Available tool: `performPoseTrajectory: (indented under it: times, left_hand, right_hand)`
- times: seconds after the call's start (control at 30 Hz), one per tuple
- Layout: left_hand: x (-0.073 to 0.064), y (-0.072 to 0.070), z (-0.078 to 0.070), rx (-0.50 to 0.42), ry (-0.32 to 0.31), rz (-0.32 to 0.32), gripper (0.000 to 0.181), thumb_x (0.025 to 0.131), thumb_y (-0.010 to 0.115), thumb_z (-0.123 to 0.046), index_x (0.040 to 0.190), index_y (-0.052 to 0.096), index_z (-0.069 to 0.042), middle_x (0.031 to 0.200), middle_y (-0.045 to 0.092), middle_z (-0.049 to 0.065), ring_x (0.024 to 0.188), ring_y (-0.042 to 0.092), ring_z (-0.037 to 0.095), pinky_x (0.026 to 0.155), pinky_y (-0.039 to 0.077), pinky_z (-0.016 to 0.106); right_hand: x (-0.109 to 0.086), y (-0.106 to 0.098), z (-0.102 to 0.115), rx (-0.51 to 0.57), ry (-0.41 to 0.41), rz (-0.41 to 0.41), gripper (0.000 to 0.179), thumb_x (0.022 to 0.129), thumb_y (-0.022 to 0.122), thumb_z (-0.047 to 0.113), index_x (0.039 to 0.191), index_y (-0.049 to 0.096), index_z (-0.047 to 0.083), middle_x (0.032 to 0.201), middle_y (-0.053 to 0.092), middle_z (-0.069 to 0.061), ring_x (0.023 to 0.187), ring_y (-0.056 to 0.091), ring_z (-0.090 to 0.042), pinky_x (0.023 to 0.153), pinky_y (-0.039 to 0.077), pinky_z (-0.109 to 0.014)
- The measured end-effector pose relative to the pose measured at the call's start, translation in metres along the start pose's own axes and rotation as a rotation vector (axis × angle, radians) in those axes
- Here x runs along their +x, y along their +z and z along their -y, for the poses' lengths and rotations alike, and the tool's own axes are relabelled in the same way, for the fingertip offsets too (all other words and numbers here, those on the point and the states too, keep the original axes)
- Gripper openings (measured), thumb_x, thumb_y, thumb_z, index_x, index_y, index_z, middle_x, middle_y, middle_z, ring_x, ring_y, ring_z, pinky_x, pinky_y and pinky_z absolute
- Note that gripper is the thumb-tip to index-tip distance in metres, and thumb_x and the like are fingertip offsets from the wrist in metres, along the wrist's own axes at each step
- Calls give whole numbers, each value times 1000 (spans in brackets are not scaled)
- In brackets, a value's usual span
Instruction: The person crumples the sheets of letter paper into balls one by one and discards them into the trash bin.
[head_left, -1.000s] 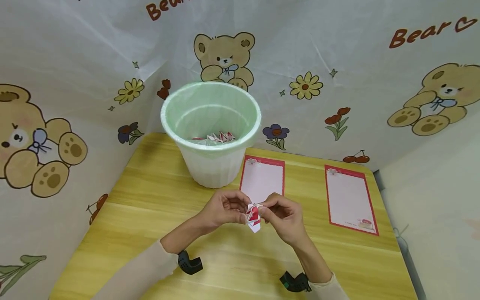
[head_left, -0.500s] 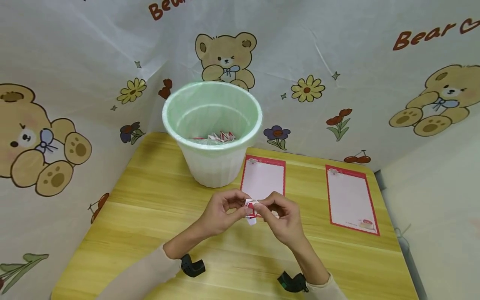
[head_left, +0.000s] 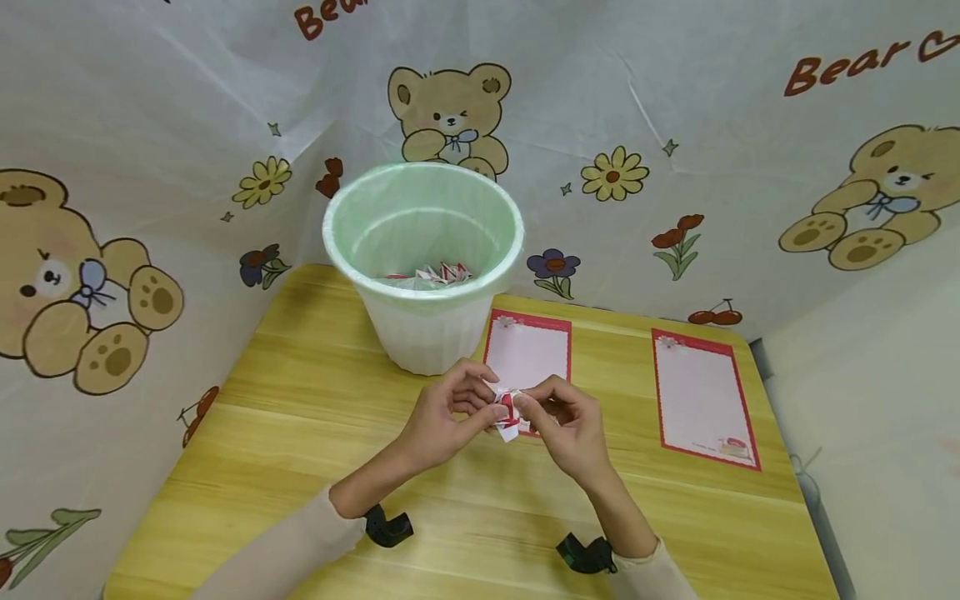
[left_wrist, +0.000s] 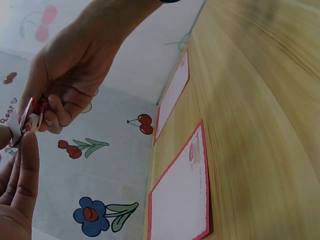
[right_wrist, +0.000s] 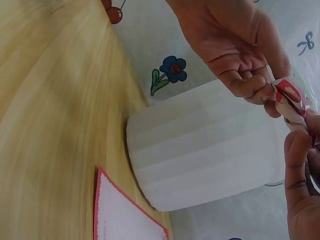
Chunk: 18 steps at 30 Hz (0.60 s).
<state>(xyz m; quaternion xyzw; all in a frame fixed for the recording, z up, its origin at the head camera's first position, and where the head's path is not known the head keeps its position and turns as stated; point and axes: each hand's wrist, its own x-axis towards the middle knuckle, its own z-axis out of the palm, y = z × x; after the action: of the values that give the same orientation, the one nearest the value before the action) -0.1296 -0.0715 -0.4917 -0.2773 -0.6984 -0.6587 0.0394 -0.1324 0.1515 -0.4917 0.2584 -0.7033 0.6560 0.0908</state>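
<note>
A small folded piece of red and white paper is held up above the table between both hands. My left hand pinches its left side between thumb and fingers. On the other side, my right hand pinches it with thumb and forefinger. Creased layers of the folded paper show in the right wrist view, with fingers on both sides. In the left wrist view the folded paper is seen edge-on, partly hidden by fingertips.
A white bin with a pale green liner stands at the back, with crumpled-looking red and white paper pieces inside. One red-bordered sheet lies behind the hands, another sheet to the right. A printed cloth hangs behind the wooden table.
The folded paper has shifted slightly and turned a little in the fingers. The left fingers have lifted and spread somewhat from it, while the thumb stays on it. Bin and sheets remain in place.
</note>
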Motion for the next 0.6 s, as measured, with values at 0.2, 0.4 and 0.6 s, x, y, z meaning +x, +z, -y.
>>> performPoseTrajectory:
  times: [0.2, 0.4, 0.6]
  left_hand:
    - [-1, -3, 5, 57, 205, 41, 23, 96, 76, 4, 116, 76, -9, 108, 78, 11, 93, 77, 17, 79, 67, 30]
    - [2, -6, 9, 306, 461, 59, 50, 81, 94, -6, 127, 75, -6, 122, 79, 12, 111, 77, 22, 95, 64, 27]
    - [2, -2, 14, 456, 587, -36, 37, 78, 95, -3, 109, 76, -9, 112, 75, 13, 97, 76, 22, 86, 65, 25]
  right_hand:
    - [1, -5, -3, 118, 63, -20, 3, 98, 68, -12, 95, 69, -11, 80, 66, -5, 65, 57, -15, 57, 54, -22]
    - [2, -6, 3, 193, 167, -79, 9, 101, 66, -8, 96, 65, -15, 81, 69, 3, 67, 60, -8, 57, 55, -19]
    - [3, 1, 8, 189, 148, -71, 7, 100, 68, -9, 96, 67, -15, 82, 70, 5, 66, 60, -7, 57, 55, -19]
